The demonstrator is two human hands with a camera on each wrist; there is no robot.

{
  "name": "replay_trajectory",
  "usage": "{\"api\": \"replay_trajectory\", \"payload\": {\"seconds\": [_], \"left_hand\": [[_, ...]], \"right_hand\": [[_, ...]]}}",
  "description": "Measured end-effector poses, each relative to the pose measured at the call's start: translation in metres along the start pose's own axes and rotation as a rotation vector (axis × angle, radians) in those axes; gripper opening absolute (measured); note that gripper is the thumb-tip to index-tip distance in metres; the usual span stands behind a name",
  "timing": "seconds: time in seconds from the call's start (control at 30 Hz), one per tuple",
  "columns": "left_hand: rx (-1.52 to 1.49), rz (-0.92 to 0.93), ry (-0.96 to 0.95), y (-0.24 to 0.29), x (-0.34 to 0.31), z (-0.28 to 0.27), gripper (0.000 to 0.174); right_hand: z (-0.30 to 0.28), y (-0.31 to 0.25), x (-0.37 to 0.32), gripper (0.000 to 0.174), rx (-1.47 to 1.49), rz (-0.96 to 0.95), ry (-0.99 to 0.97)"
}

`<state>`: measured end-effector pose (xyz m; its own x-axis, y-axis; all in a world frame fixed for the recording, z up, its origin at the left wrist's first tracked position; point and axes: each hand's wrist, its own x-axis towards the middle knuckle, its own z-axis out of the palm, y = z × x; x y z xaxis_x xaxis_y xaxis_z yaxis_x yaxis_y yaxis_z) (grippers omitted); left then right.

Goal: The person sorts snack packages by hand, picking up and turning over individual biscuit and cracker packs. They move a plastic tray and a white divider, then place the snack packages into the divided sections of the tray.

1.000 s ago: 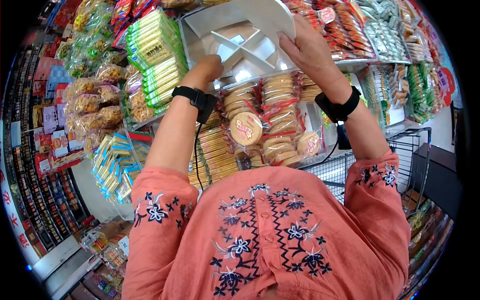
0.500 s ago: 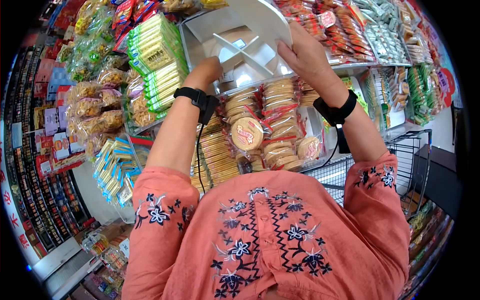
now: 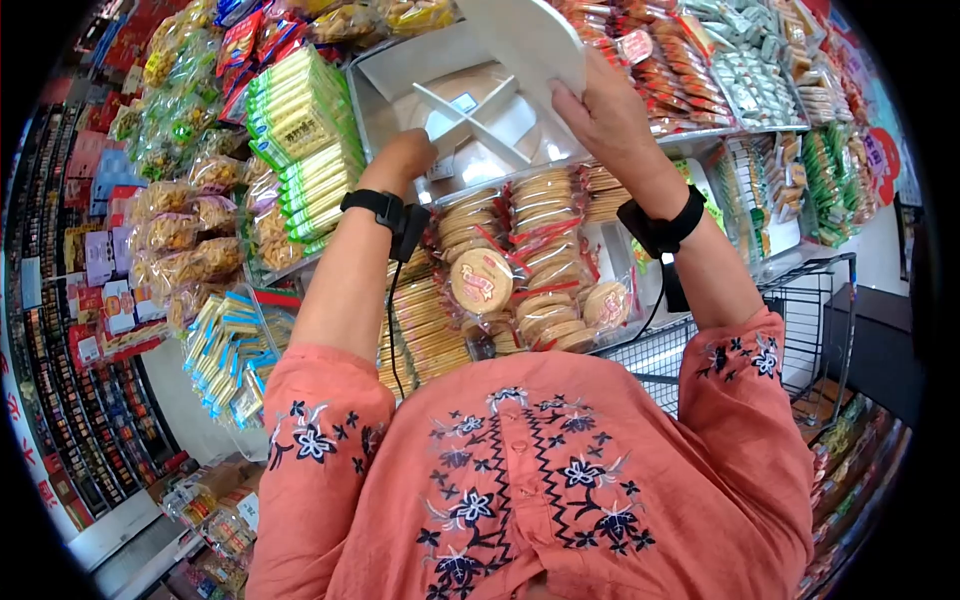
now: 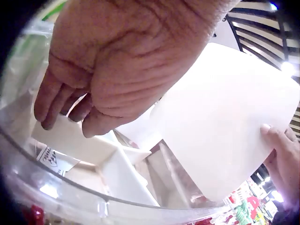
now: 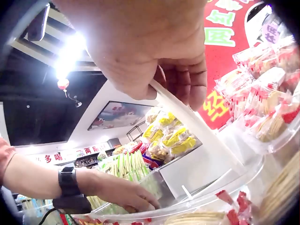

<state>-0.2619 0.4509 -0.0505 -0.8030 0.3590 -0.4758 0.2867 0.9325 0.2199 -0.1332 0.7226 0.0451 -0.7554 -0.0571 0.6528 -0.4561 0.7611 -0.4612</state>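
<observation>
The right hand (image 3: pixel 612 118) grips a white panel (image 3: pixel 530 40), its top cut off, above the right edge of the clear bin (image 4: pixel 136 212); the left hand (image 3: pixel 400 160), fingertips hidden overhead, pinches the white divider (image 3: pixel 472 120).

Bin (image 3: pixel 550 146) far centre, cross divider (image 3: pixel 469 120) inside it. Left hand (image 3: pixel 402 157) over bin's left part, fingers at divider's left arm. Panel (image 3: pixel 540 45) over bin's far right part, right hand (image 3: pixel 612 112) at its right edge. Biscuit packs (image 3: pixel 482 280) just on bin's near side. Bar packets (image 3: pixel 300 105) just left of bin; bagged snacks (image 3: pixel 175 235) left of those. Stick packets (image 3: pixel 232 345) nearer, left of left forearm. Wrapped packets (image 3: pixel 685 75) right of bin, beyond right hand. Cart (image 3: pixel 803 300) near right, partly behind right arm. Shelves (image 3: pixel 65 370) farthest left.
</observation>
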Motion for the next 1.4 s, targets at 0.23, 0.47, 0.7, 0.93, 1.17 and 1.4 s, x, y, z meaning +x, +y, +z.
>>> {"api": "replay_trajectory", "payload": {"seconds": [0.23,0.47,0.7,0.93,1.17,1.4], "left_hand": [[-0.007,0.021,0.003,0.012,-0.009,0.000,0.039],[-0.027,0.033,0.020,0.012,-0.015,0.002,0.038],[-0.004,0.071,0.040,0.015,-0.022,-0.001,0.035],[-0.028,0.093,0.050,0.002,-0.012,0.000,0.034],[-0.078,0.095,0.009,-0.013,0.007,0.003,0.035],[0.026,0.099,0.089,-0.016,0.014,0.006,0.036]], "right_hand": [[-0.007,0.008,0.005,0.028,-0.020,0.046,0.043],[-0.008,0.009,0.001,0.028,-0.045,0.073,0.007],[-0.004,0.009,-0.002,0.030,-0.024,0.036,0.020],[0.000,0.007,-0.003,0.029,-0.030,-0.008,0.015],[0.004,0.012,-0.009,0.023,-0.033,-0.049,0.025],[0.004,0.009,-0.014,0.025,-0.021,0.038,0.015]]}}
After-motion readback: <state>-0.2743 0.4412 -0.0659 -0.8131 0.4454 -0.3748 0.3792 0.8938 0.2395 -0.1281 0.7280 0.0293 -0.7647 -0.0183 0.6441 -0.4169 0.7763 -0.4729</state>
